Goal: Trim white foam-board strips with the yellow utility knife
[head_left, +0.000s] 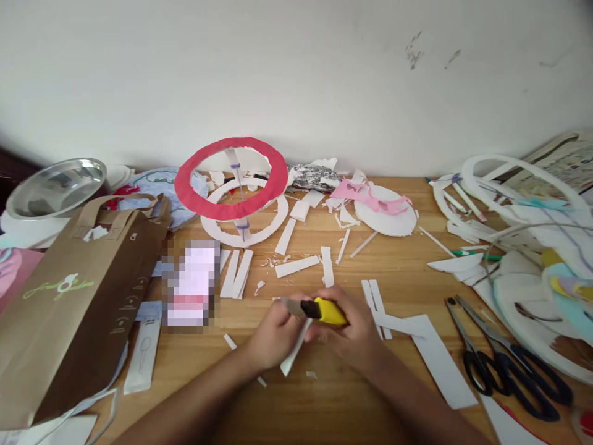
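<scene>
My right hand point(354, 327) is closed around a yellow and black utility knife point(331, 311). Its blade points left, over the fingers of my left hand point(276, 337). Between the two hands a narrow white strip point(293, 360) slants down toward me, pinched in my left hand. The strip's upper end is hidden by the fingers and the knife. Just beyond my hands lie more cut white strips point(297, 266) and small crumbs of the same material. Right of my right hand rest two upright strips point(376, 309) and a bent white piece point(442, 361).
A red ring point(185, 185) stands above a white ring point(281, 216) at the back. On the left are a brown paper bag point(78, 296), a metal bowl point(58, 188) and a blurred-out phone point(192, 284). Two pairs of scissors point(504, 364) lie right, near white discs and rings point(470, 167).
</scene>
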{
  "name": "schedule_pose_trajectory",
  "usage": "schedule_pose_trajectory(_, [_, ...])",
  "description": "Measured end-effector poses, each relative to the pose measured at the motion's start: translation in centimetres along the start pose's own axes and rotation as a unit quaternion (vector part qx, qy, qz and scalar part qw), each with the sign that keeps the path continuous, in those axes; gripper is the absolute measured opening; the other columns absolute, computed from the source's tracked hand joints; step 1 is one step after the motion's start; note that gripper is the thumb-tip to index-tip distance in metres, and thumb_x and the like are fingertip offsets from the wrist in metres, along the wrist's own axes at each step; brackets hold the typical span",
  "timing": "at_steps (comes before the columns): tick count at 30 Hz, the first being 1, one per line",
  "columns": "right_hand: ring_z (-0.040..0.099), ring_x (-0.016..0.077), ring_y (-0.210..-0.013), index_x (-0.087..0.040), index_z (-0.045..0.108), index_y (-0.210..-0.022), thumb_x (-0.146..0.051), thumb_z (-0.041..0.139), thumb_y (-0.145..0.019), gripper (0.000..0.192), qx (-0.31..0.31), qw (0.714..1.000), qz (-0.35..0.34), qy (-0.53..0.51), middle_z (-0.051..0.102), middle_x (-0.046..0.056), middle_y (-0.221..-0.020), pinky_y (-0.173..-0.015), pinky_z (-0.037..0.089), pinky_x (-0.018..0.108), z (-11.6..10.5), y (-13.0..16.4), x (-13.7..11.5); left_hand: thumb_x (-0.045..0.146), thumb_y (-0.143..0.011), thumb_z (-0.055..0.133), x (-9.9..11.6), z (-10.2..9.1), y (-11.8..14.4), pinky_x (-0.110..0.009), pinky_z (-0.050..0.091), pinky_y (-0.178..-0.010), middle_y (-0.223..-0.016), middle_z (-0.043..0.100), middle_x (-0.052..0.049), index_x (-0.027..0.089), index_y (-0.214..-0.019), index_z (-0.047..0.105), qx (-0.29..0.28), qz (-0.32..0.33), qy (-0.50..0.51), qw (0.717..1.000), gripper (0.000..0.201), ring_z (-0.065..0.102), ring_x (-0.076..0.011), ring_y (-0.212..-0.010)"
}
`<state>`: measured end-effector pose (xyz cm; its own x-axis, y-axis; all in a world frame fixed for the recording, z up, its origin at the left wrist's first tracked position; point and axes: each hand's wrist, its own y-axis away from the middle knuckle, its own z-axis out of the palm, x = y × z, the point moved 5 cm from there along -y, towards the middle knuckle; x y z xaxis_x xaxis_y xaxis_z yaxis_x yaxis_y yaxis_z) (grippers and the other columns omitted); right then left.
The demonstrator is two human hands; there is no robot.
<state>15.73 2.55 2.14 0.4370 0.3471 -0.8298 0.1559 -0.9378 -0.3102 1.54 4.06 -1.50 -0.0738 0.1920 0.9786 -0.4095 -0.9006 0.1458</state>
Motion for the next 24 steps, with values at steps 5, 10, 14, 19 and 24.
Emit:
schedule_pose_trajectory(5, [0.058,0.0131,-0.064,-0.023,0.062,-0.086,-0.043,0.071,-0.083,0.022,-0.046,0.984,0.156,-0.073,0.064,-0.002,-0.073,-0.058,0.043,0.023,1.6,0.5,0.7,0.054,-0.095,0.042,-0.2,-0.5,0.5,-0.025,0.04,-0.066,-0.071,0.055,-0.001,0.016,-0.073,0.055,0.031,0.011,-0.093,0.995,0.045,0.049,-0.0137,-0.069])
schedule_pose_trajectory(10, [0.05,0.0118,-0.06,-0.022,0.061,-0.084,-0.042,0.07,-0.083,0.022,-0.031,0.972,0.203,-0.111,0.057,-0.004,-0.069,-0.055,0.039,0.022,1.3,0.6,1.7,0.049,-0.099,0.035,0.7,-0.5,0.4,-0.025,0.037,-0.063,-0.068,0.051,0.001,0.017,-0.074,0.053,0.008,0.025,-0.167,0.986,0.045,0.046,-0.0125,-0.065])
schedule_pose_trajectory(14, [0.051,0.0126,-0.061,-0.021,0.059,-0.078,-0.041,0.071,-0.082,0.023,0.01,0.96,0.23,-0.158,0.056,-0.004,-0.066,-0.058,0.041,0.024,0.7,0.8,2.7,0.045,-0.093,0.054,1.4,0.1,0.1,-0.024,0.04,-0.066,-0.075,0.058,0.0,0.016,-0.082,0.058,-0.042,0.029,-0.157,0.986,0.031,0.049,-0.0122,-0.07])
schedule_pose_trajectory(19, [0.057,0.0141,-0.059,-0.022,0.056,-0.077,-0.034,0.068,-0.086,0.019,-0.037,0.891,0.199,-0.406,0.059,-0.003,-0.068,-0.057,0.045,0.028,1.7,1.0,3.1,0.042,-0.096,0.05,2.0,0.5,0.2,-0.024,0.041,-0.072,-0.083,0.062,-0.004,0.015,-0.087,0.063,-0.137,0.026,-0.096,0.986,0.031,0.053,-0.0127,-0.076])
schedule_pose_trajectory(24, [0.053,0.0134,-0.052,-0.022,0.052,-0.072,-0.034,0.067,-0.086,0.024,0.015,0.887,0.174,-0.427,0.056,-0.004,-0.058,-0.051,0.042,0.027,1.1,0.1,3.4,0.053,-0.092,0.051,1.3,0.4,0.6,-0.021,0.036,-0.055,-0.069,0.05,0.002,0.016,-0.089,0.063,-0.218,-0.088,-0.011,0.972,0.039,0.044,-0.0093,-0.059])
